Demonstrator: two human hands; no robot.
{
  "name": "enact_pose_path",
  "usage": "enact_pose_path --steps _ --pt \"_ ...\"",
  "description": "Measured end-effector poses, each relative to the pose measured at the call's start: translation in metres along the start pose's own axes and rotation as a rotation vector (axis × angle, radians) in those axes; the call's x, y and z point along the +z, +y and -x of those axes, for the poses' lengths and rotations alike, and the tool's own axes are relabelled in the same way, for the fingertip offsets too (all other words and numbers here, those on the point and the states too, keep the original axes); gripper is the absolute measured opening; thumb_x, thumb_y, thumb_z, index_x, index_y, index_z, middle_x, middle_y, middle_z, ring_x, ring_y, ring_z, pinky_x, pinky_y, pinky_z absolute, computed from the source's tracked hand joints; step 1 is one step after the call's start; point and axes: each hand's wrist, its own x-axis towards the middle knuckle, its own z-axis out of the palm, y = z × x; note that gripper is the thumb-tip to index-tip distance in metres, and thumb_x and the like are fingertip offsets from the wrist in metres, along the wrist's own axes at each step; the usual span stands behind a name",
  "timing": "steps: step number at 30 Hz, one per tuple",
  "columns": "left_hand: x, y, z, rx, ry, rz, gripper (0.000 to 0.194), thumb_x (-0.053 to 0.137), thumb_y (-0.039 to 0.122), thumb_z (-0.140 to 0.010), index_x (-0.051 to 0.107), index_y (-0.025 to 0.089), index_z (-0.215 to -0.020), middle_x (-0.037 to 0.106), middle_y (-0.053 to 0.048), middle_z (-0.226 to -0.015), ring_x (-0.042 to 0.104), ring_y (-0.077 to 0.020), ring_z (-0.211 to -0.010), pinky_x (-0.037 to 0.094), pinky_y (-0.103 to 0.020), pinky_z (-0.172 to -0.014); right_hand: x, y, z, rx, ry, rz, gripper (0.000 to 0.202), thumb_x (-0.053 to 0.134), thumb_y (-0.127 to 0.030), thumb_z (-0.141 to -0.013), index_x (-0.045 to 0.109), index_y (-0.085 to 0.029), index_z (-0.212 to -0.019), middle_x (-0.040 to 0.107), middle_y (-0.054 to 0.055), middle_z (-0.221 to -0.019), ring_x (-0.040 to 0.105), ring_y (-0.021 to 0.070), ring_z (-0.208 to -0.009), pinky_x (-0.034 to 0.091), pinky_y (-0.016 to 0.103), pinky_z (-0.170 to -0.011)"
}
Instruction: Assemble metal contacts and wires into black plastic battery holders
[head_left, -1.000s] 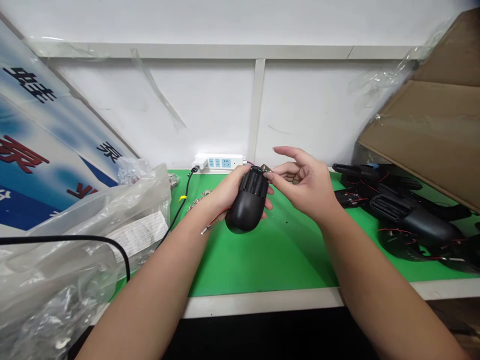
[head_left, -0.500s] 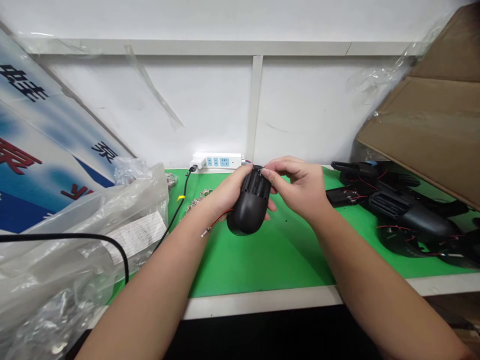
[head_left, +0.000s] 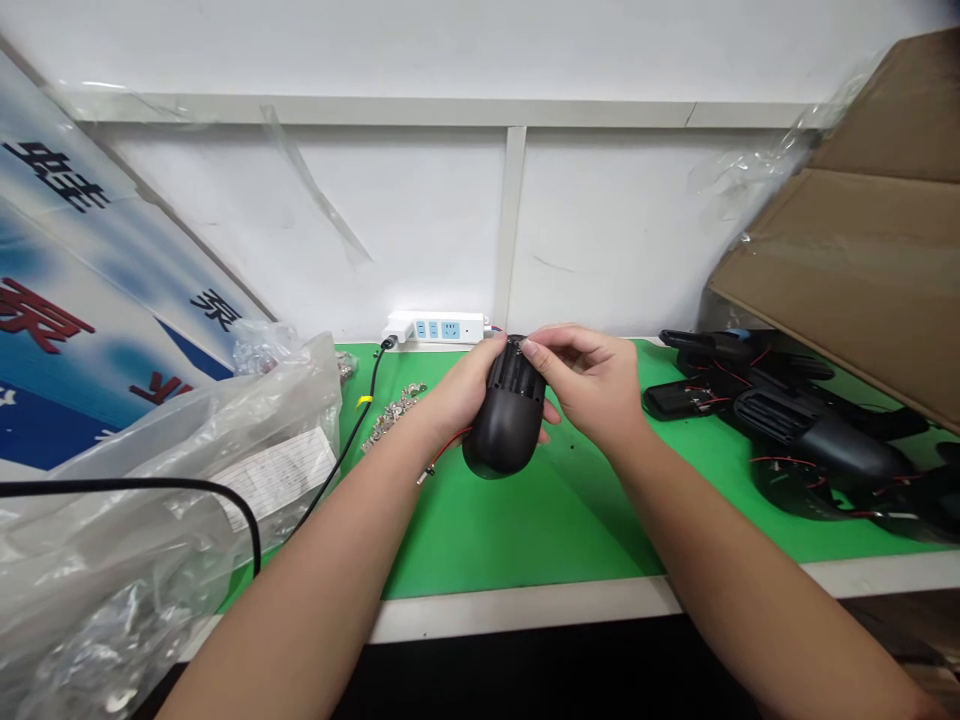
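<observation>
A black rounded housing (head_left: 501, 430) with a ribbed upper part is held above the green mat (head_left: 525, 540). My left hand (head_left: 465, 385) wraps its left side, thumb near the top and fingertips showing beyond its right side. Red and black wires with small metal ends hang out at the lower left, by my left wrist. My right hand (head_left: 589, 375) is at the upper right of the housing, thumb and index finger pinched together at its top edge. Whatever lies between those fingertips is too small to make out.
Small metal parts (head_left: 397, 408) lie in a pile left of the hands. Behind stands a white power strip (head_left: 448, 328) with a black cable (head_left: 371, 395). Plastic bags (head_left: 172, 500) cover the left side. More black housings (head_left: 817, 425) with wires lie right, under a cardboard box (head_left: 847, 240).
The view has tilted slightly, so the scene sits a little lower. The housing has shifted slightly right relative to the mat, and my right hand keeps its pinch at the top.
</observation>
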Motion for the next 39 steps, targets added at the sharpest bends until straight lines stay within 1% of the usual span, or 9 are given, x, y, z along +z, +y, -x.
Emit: enact_pose_path --steps 3,6,8,13,20,26,30,34,39 --pt "0.001 -0.002 -0.002 0.03 0.002 -0.001 0.066 0.03 0.067 -0.099 0.068 0.014 -0.111 0.076 -0.013 -0.073 0.074 -0.0288 -0.058 0.06 -0.038 -0.054 0.002 -0.006 0.001 0.132 -0.002 -0.101 0.027 0.09 -0.042 -0.076 0.077 -0.019 -0.082 0.078 0.004 -0.078 0.069 0.0145 -0.06 0.06 0.029 -0.056" --pt "0.001 -0.004 -0.003 0.07 0.015 0.001 0.063 0.03 0.066 -0.099 0.067 0.015 -0.1 0.076 -0.013 -0.072 0.074 -0.0282 -0.057 0.06 -0.037 -0.053 0.005 -0.011 0.004 0.236 -0.022 -0.203 0.036 0.089 -0.05 -0.076 0.072 -0.019 -0.085 0.072 0.0 -0.068 0.051 0.0084 -0.037 0.041 0.024 -0.031" --pt "0.001 -0.005 -0.003 0.082 0.027 0.003 0.063 0.032 0.068 -0.097 0.066 0.015 -0.096 0.076 -0.013 -0.071 0.074 -0.0286 -0.056 0.059 -0.036 -0.052 0.006 -0.012 0.006 0.25 -0.021 -0.224 0.04 0.088 -0.053 -0.076 0.071 -0.019 -0.086 0.069 -0.002 -0.063 0.046 0.0073 -0.031 0.036 0.024 -0.026" --pt "0.002 -0.006 -0.004 0.078 0.035 0.025 0.061 0.036 0.07 -0.095 0.066 0.017 -0.098 0.075 -0.012 -0.07 0.074 -0.0292 -0.056 0.059 -0.036 -0.052 0.008 -0.011 0.008 0.22 0.013 -0.184 0.042 0.087 -0.056 -0.077 0.071 -0.02 -0.087 0.069 -0.001 -0.064 0.049 0.0082 -0.035 0.038 0.023 -0.027" --pt "0.009 -0.001 0.0 0.065 0.064 0.002 0.066 0.03 0.063 -0.1 0.065 0.013 -0.125 0.074 -0.011 -0.067 0.073 -0.0291 -0.056 0.059 -0.038 -0.052 0.008 -0.012 0.007 0.278 0.004 -0.212 0.041 0.088 -0.054 -0.075 0.07 -0.02 -0.088 0.073 0.001 -0.073 0.049 0.0079 -0.039 0.039 0.023 -0.028" --pt "0.007 -0.003 0.001 0.082 0.127 -0.032 0.063 0.035 0.064 -0.098 0.065 0.014 -0.122 0.072 -0.01 -0.065 0.073 -0.0314 -0.055 0.06 -0.041 -0.051 0.011 -0.008 0.007 0.194 0.044 -0.218 0.036 0.088 -0.049 -0.077 0.07 -0.019 -0.085 0.077 0.007 -0.095 0.071 0.0148 -0.074 0.059 0.025 -0.057" --pt "0.004 -0.005 0.0 0.11 0.122 -0.058 0.061 0.036 0.063 -0.097 0.065 0.013 -0.119 0.074 -0.011 -0.067 0.073 -0.031 -0.055 0.06 -0.04 -0.052 0.013 -0.006 0.008 0.169 0.035 -0.229 0.03 0.086 -0.045 -0.079 0.07 -0.02 -0.084 0.075 0.006 -0.092 0.068 0.0139 -0.07 0.055 0.024 -0.052" --pt "0.004 -0.007 -0.001 0.114 0.089 -0.036 0.061 0.033 0.062 -0.099 0.067 0.014 -0.114 0.073 -0.01 -0.065 0.072 -0.0287 -0.054 0.06 -0.039 -0.053 0.013 -0.006 0.009 0.141 0.054 -0.255 0.027 0.086 -0.04 -0.079 0.071 -0.019 -0.085 0.075 0.006 -0.092 0.07 0.0145 -0.075 0.06 0.026 -0.063" --pt "0.007 -0.007 0.0 0.122 0.132 -0.025 0.063 0.037 0.066 -0.097 0.064 0.014 -0.12 0.071 -0.008 -0.063 0.072 -0.0285 -0.054 0.06 -0.039 -0.053 0.014 -0.008 0.01 0.107 0.062 -0.25 0.031 0.084 -0.046 -0.082 0.069 -0.019 -0.086 0.075 0.006 -0.094 0.069 0.0139 -0.071 0.059 0.026 -0.059"
